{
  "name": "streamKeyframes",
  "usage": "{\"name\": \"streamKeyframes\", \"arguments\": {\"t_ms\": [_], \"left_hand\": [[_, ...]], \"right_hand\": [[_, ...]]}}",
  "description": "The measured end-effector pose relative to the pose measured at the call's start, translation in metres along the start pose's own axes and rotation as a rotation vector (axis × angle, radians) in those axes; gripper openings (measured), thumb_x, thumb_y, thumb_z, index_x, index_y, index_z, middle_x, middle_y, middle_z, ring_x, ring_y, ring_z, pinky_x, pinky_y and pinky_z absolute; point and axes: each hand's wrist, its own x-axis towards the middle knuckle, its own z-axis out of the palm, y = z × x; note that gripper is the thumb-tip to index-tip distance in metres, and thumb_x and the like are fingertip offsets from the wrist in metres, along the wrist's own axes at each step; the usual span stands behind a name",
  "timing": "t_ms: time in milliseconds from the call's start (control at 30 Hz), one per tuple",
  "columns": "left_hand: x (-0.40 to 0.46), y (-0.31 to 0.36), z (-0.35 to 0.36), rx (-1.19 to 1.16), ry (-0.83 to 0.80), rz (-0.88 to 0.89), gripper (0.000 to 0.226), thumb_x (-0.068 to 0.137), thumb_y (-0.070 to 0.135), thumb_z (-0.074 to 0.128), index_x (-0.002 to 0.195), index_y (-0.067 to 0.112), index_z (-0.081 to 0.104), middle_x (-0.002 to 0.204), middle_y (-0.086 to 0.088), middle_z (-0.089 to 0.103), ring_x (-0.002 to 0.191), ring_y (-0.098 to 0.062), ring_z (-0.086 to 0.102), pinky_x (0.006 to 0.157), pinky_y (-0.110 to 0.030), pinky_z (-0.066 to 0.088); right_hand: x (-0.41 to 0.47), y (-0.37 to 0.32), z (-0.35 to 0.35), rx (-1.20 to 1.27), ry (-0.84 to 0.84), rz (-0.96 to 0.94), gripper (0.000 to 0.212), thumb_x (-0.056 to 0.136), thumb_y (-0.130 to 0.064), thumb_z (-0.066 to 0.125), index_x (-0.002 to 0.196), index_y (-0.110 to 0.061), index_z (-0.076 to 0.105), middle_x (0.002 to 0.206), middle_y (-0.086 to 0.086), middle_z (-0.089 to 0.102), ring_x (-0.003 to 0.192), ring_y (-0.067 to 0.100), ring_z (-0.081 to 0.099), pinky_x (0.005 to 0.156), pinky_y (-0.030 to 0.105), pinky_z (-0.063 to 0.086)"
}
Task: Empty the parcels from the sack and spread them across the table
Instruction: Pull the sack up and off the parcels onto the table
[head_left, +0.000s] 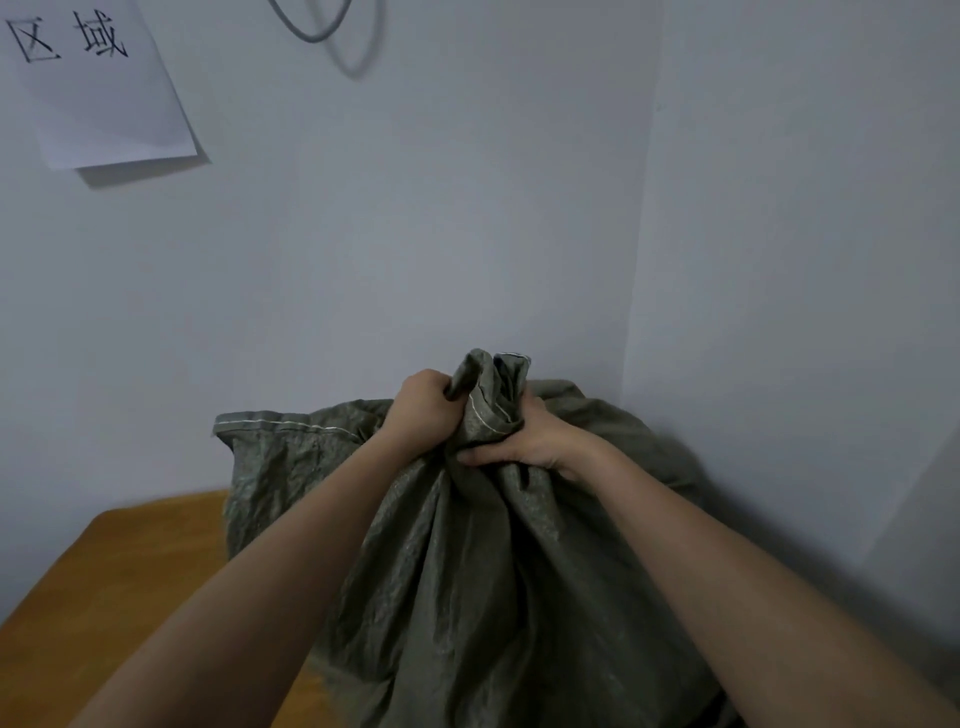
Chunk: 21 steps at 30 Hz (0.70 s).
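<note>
sack (467, 561) gripped: left hand (423, 408), right hand (524, 441) | sign (98, 83): 区域

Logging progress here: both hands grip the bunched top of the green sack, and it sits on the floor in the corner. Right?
Not quite. Both the left hand and right hand do grip the bunched top of the green sack, but the head view shows it on the wooden table, not the floor.

Both bare forearms reach forward and converge — left hand (423, 402) fisted, knuckles up; right hand (524, 439) just beside it, fingers curled — each gripping bunched fabric.
</note>
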Motion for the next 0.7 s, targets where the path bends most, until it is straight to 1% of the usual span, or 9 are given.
{"name": "streamKeyframes", "arguments": {"t_ms": [100, 200, 300, 367, 433, 500, 567, 633, 700], "left_hand": [[-0.003, 0.007, -0.002, -0.05, -0.104, -0.021, 0.037, 0.086, 0.015, 0.058, 0.055, 0.009, 0.038, 0.056, -0.006, 0.038, 0.054, -0.015, 0.034, 0.051, -0.028, 0.027], [-0.005, 0.006, -0.004, -0.077, -0.23, -0.039, 0.022, 0.087, 0.015, 0.058, 0.07, 0.0, 0.058, 0.069, -0.01, 0.051, 0.065, -0.018, 0.045, 0.058, -0.027, 0.035], [-0.008, 0.0, -0.012, -0.045, -0.329, 0.014, 0.024, 0.091, 0.021, 0.059, 0.084, -0.001, 0.066, 0.081, -0.012, 0.063, 0.074, -0.022, 0.055, 0.068, -0.03, 0.042], [-0.008, -0.003, -0.023, -0.046, -0.325, 0.08, 0.019, 0.089, 0.023, 0.065, 0.095, 0.006, 0.071, 0.094, -0.01, 0.071, 0.082, -0.022, 0.064, 0.075, -0.029, 0.05], [-0.007, -0.008, -0.042, -0.011, -0.28, 0.089, 0.031, 0.083, 0.029, 0.073, 0.112, 0.016, 0.069, 0.111, -0.004, 0.068, 0.095, -0.015, 0.064, 0.084, -0.025, 0.051], [-0.006, -0.018, -0.06, 0.227, -0.228, 0.046, 0.059, 0.075, 0.044, 0.078, 0.127, 0.025, 0.058, 0.125, 0.0, 0.058, 0.112, -0.016, 0.054, 0.097, -0.031, 0.043], [-0.006, -0.034, -0.072, 0.548, -0.211, -0.054, 0.079, 0.07, 0.058, 0.075, 0.138, 0.031, 0.044, 0.136, -0.001, 0.047, 0.129, -0.027, 0.036, 0.106, -0.045, 0.03], [-0.006, -0.053, -0.076, 0.687, -0.223, -0.176, 0.074, 0.072, 0.061, 0.071, 0.134, 0.03, 0.046, 0.133, -0.002, 0.047, 0.129, -0.033, 0.032, 0.101, -0.049, 0.028], [-0.005, -0.071, -0.077, 0.65, -0.244, -0.231, 0.048, 0.077, 0.056, 0.07, 0.11, 0.023, 0.059, 0.115, -0.003, 0.058, 0.112, -0.029, 0.047, 0.094, -0.044, 0.039]], "right_hand": [[0.002, 0.001, 0.005, 0.015, 0.094, -0.057, 0.109, 0.035, -0.063, 0.09, 0.131, -0.033, 0.049, 0.128, -0.001, 0.05, 0.12, 0.016, 0.051, 0.103, 0.037, 0.046], [-0.005, -0.006, 0.004, 0.108, 0.1, -0.163, 0.048, 0.068, -0.034, 0.086, 0.11, -0.021, 0.066, 0.102, -0.005, 0.069, 0.095, 0.008, 0.065, 0.079, 0.021, 0.053], [-0.01, -0.009, -0.001, -0.025, 0.191, -0.158, 0.019, 0.082, -0.028, 0.074, 0.091, -0.012, 0.067, 0.079, -0.007, 0.062, 0.074, 0.005, 0.058, 0.064, 0.017, 0.045], [-0.008, -0.004, -0.003, -0.106, 0.234, -0.123, 0.021, 0.087, -0.033, 0.067, 0.079, -0.014, 0.064, 0.073, -0.007, 0.059, 0.071, 0.009, 0.055, 0.065, 0.024, 0.043], [-0.004, 0.008, -0.005, -0.065, 0.248, -0.03, 0.022, 0.088, -0.037, 0.064, 0.078, -0.017, 0.066, 0.079, -0.001, 0.066, 0.078, 0.015, 0.061, 0.071, 0.028, 0.046], [-0.002, 0.025, -0.008, 0.06, 0.284, 0.066, 0.02, 0.084, -0.037, 0.069, 0.084, -0.017, 0.07, 0.087, 0.005, 0.07, 0.085, 0.021, 0.065, 0.08, 0.033, 0.051], [-0.001, 0.039, -0.008, 0.145, 0.31, 0.158, 0.024, 0.079, -0.032, 0.076, 0.093, -0.014, 0.071, 0.09, 0.005, 0.071, 0.088, 0.024, 0.066, 0.089, 0.038, 0.053], [-0.002, 0.047, -0.006, 0.197, 0.31, 0.229, 0.032, 0.077, -0.025, 0.079, 0.103, -0.009, 0.071, 0.091, 0.006, 0.071, 0.09, 0.024, 0.066, 0.092, 0.04, 0.053], [-0.002, 0.05, -0.002, 0.227, 0.294, 0.266, 0.042, 0.074, -0.025, 0.082, 0.111, -0.008, 0.069, 0.1, 0.007, 0.071, 0.094, 0.025, 0.066, 0.093, 0.042, 0.052]]}}
